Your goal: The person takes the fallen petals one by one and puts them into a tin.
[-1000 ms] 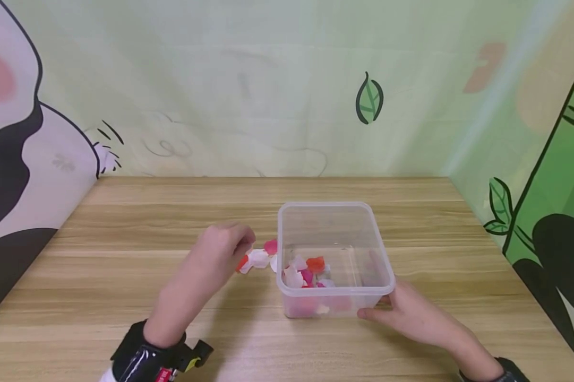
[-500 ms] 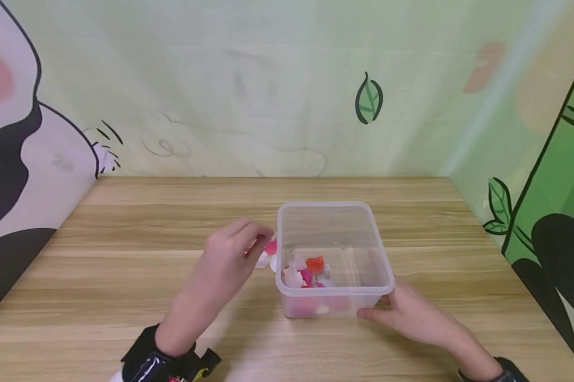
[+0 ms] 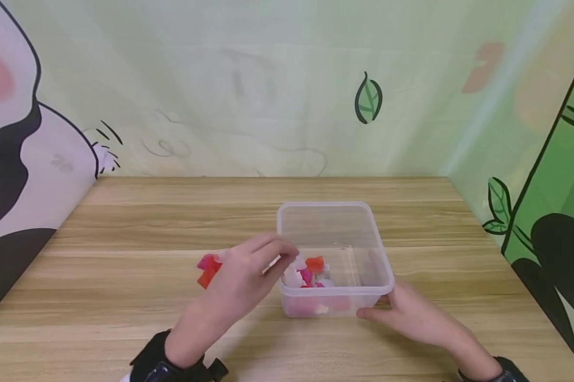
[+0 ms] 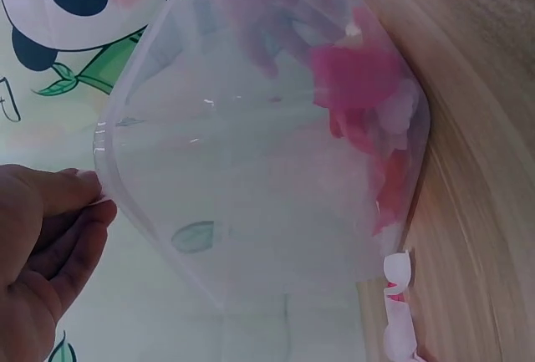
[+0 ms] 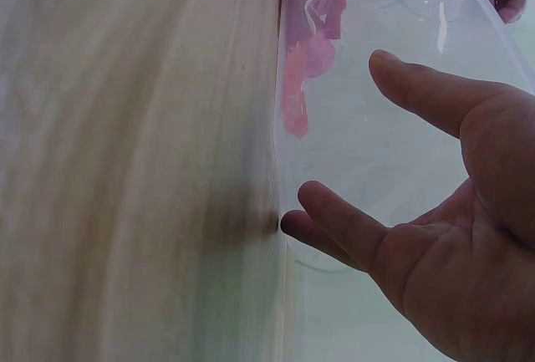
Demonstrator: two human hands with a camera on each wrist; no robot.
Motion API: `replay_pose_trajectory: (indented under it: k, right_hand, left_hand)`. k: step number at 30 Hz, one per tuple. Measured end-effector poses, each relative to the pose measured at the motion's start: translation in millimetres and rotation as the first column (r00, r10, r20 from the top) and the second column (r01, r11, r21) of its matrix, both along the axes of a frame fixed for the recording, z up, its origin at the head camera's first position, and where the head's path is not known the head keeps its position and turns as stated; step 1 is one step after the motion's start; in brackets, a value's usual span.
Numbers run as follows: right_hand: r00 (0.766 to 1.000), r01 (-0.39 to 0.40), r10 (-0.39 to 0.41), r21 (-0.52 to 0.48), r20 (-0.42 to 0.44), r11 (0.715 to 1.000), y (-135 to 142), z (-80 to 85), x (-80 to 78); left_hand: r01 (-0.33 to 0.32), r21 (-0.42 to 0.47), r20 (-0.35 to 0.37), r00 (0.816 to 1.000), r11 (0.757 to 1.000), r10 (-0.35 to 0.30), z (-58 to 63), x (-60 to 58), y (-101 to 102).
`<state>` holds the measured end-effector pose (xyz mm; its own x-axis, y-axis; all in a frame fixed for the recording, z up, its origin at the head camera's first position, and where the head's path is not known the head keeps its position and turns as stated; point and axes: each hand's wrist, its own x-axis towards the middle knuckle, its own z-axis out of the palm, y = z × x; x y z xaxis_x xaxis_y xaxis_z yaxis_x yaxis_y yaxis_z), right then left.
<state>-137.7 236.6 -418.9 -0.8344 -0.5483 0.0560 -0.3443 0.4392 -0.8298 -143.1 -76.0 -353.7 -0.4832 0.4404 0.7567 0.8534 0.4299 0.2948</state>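
Note:
A clear plastic box [image 3: 332, 223] stands on the wooden table, with red, pink and white petals [image 3: 315, 264] gathered at its left end. My left hand [image 3: 248, 273] is at the box's left rim, thumb and fingertips pinching a small pale petal [image 4: 104, 201], mostly hidden by the fingers. My right hand [image 3: 418, 315] holds the box's near right corner, thumb along the front wall and the other fingers on the right side. Red and pink petals [image 3: 209, 269] lie on the table left of the left hand, which partly covers them.
The table [image 3: 138, 223] runs back to a fabric backdrop [image 3: 248, 106] printed with pandas and leaves. In the left wrist view, white petals [image 4: 399, 324] lie on the table beside the box.
My left hand has moved right from over the table petals to the box's left rim, uncovering red and pink petals on its left. The right hand and the box stay put.

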Motion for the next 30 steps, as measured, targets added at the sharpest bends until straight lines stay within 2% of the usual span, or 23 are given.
replay_pose_trajectory:
  k: [8,17,24,30]
  right_hand:
    - [1.000,0.005,-0.005,0.005,0.006,1.000,0,-0.6,0.0]
    - [1.000,0.001,-0.001,-0.005,0.001,1.000,0,-0.5,0.1]
    - [1.000,0.006,-0.006,0.005,0.001,1.000,0,-0.2,0.1]
    - [1.000,0.007,-0.007,0.008,-0.004,1.000,0,0.0,-0.3]
  left_hand:
    - [0.032,-0.071,-0.022,0.999,0.997,-0.034,-6.3,-2.3,3]
    - [0.017,-0.089,-0.008,1.000,0.996,-0.018,-5.0,-2.6,2]
    - [-0.033,-0.053,0.006,0.999,0.998,0.034,-2.6,-6.9,-8]
    - [-0.128,-0.058,0.044,0.990,0.990,0.131,-0.2,-15.0,-24]
